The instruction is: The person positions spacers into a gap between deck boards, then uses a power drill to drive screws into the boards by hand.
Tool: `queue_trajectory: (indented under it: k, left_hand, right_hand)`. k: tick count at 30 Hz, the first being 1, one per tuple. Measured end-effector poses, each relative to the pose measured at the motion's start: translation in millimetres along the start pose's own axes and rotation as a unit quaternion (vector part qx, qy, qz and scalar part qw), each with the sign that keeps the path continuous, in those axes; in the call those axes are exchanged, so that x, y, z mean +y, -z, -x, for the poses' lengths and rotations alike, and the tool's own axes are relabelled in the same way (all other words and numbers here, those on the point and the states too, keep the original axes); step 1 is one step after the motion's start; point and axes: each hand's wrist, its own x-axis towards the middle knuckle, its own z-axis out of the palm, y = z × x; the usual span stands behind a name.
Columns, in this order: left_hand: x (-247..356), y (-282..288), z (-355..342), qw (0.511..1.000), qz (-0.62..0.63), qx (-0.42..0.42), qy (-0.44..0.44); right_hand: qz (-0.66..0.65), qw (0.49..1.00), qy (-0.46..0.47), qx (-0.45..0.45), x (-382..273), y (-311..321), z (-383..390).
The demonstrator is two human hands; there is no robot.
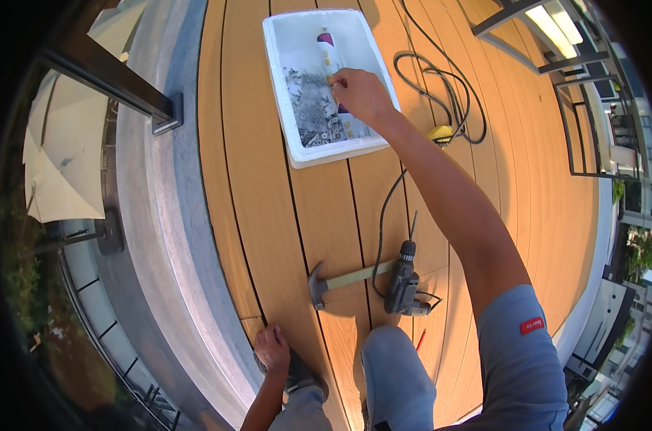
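Note:
My right hand (362, 92) reaches into a white foam box (333, 152) on the deck. Its thumb and fingers are closed in a pinch over the box's contents; whatever is between them is too small to make out. Just beneath it lies a white and purple cartridge tube (329, 54), partly covered by the hand. Beside the tube is a pile of small grey metal pieces (311, 108), perhaps screws or clips. Down by my left shoe (301, 373), my left hand (271, 350) rests low on the deck with curled fingers; anything under them is hidden.
A claw hammer (351, 277) lies on the wooden deck (326, 215), its handle reaching to a corded drill (403, 284) with a bit fitted. A red pencil-like stick (421, 340) lies near my knee. Black cable (477, 108) coils around a yellow object (439, 133). A dark metal post (118, 79) stands left.

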Motion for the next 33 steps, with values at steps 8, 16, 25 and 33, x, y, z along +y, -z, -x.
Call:
queue_trajectory:
  k: [8,16,25,33]
  left_hand:
    - [-0.7,-2.4,-1.0,1.0,-0.004,-0.005,0.001]
    - [-2.1,-3.4,5.3,1.0,-0.001,0.004,-0.011]
    - [5.4,6.8,-4.9,0.999,0.035,0.01,-0.017]
    - [-1.6,-4.3,2.3,0.998,0.021,0.049,-0.029]
  right_hand:
    - [0.211,0.943,0.228,0.122,15.8,-61.6,-75.9]
    - [0.233,0.971,0.023,-0.057,3.0,-52.1,-68.8]
    - [-0.102,0.979,0.111,0.138,-2.3,46.6,174.8]
    - [0.155,0.987,-0.034,0.028,69.5,9.1,482.6]
